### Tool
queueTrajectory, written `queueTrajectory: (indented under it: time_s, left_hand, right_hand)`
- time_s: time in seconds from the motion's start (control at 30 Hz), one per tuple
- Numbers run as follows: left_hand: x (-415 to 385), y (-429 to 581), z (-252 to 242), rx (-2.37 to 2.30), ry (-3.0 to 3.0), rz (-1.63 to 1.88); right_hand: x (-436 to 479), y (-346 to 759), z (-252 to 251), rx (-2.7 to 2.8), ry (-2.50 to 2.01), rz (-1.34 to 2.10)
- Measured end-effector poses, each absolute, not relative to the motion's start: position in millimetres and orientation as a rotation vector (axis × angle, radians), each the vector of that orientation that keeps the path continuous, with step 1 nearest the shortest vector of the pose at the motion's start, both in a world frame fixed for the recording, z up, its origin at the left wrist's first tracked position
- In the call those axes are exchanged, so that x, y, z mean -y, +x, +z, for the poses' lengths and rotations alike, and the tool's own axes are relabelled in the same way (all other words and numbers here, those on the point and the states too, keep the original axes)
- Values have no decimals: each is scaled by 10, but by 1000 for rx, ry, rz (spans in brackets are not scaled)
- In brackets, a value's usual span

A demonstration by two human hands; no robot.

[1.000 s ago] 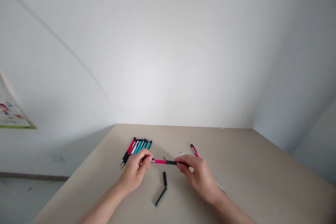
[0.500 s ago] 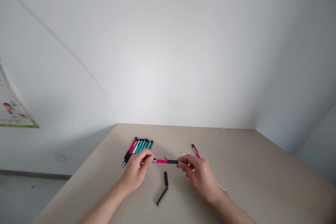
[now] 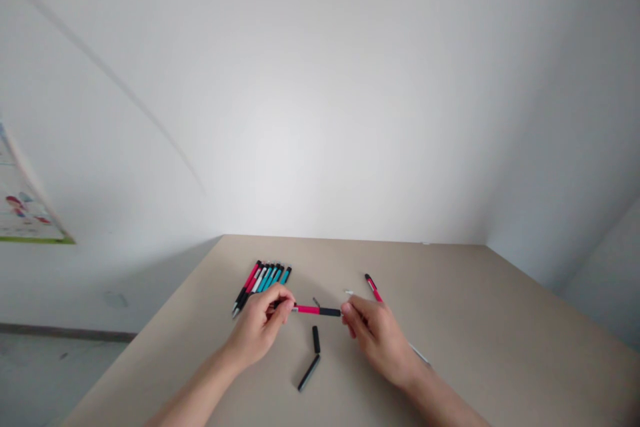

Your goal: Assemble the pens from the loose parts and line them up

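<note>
Between my two hands a pink pen with a black grip section [image 3: 309, 310] lies level above the table. My left hand [image 3: 265, 320] pinches its pink end between thumb and fingers. At the black end, my right hand [image 3: 373, 333] is closed, thumb and fingertips round the tip, which they hide. Below the pen lie a short black tube [image 3: 316, 339] and a longer dark, slim piece [image 3: 309, 373], nearly meeting end to end. A small thin grey piece [image 3: 316, 302] shows just behind the pen.
Several pink, white and teal pens [image 3: 263, 278] lie side by side beyond my left hand. Another pink pen part [image 3: 373, 287] and a small white tip [image 3: 349, 291] lie behind my right hand; a thin light rod [image 3: 420, 355] lies beside it. A wall [image 3: 325, 147] borders the table [image 3: 450, 293].
My right fingers have closed further round the pen's tip, covering the pale point that showed before. The pen's black end has dipped slightly. My left hand has hardly moved.
</note>
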State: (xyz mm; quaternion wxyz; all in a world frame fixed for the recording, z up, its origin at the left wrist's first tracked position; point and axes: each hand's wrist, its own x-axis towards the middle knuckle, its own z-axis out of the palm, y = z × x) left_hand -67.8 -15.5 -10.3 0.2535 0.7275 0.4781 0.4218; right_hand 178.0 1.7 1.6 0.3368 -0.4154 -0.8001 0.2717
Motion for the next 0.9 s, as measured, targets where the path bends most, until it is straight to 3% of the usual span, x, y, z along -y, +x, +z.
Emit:
queueTrajectory:
  time_s: [0.9]
  left_hand:
    - [157, -645, -73, -1290, 1787, 1046]
  right_hand:
    - [-29, 1783, -17, 2032, -1119, 578]
